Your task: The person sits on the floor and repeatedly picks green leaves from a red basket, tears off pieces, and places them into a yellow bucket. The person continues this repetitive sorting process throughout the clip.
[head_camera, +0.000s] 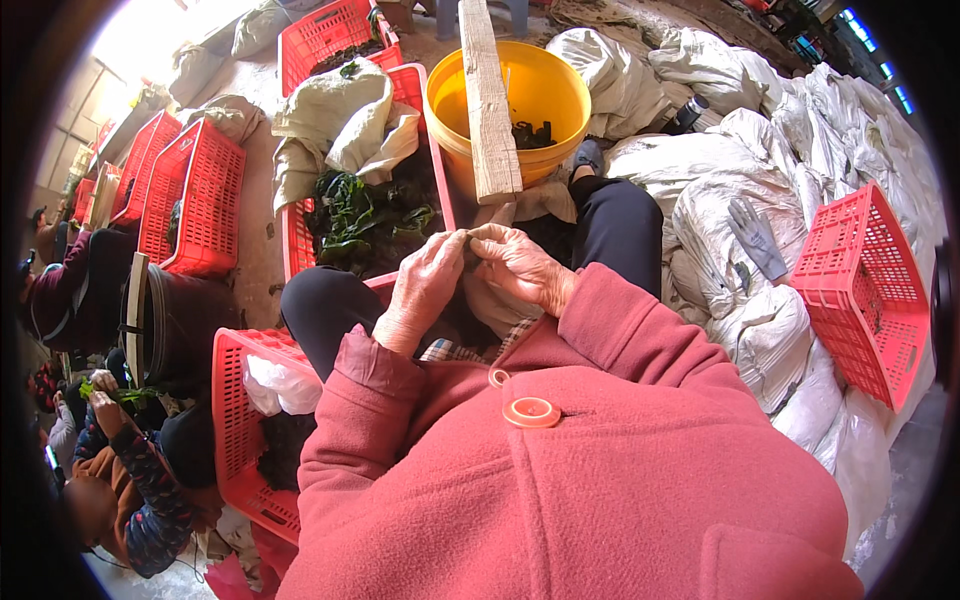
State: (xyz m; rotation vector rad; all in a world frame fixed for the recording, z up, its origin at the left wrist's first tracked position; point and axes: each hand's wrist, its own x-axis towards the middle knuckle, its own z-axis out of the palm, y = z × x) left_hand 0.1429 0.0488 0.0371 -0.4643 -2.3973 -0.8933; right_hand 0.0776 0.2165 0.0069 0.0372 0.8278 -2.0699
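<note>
My left hand [425, 286] and my right hand [519, 264] meet over my lap, fingertips together. Pinched between them is a small dark piece [471, 255], mostly hidden by the fingers; it looks like seaweed. Just beyond the hands, a wooden plank [491, 112] lies across a yellow plastic bucket [436, 86]. Dark knotted pieces [534, 136] sit on the bucket's bottom. To the left, wet dark-green leafy seaweed [360, 217] fills a red plastic crate [444, 176], with a pale woven sack [337, 112] draped over its far end.
White woven sacks [720, 172] are heaped on the right, with a grey glove [756, 238], a dark bottle [686, 114] and a tilted red crate [862, 292]. Another crate [259, 495] at my left holds a white plastic bag [279, 384]. A co-worker [142, 480] handles green leaves farther left.
</note>
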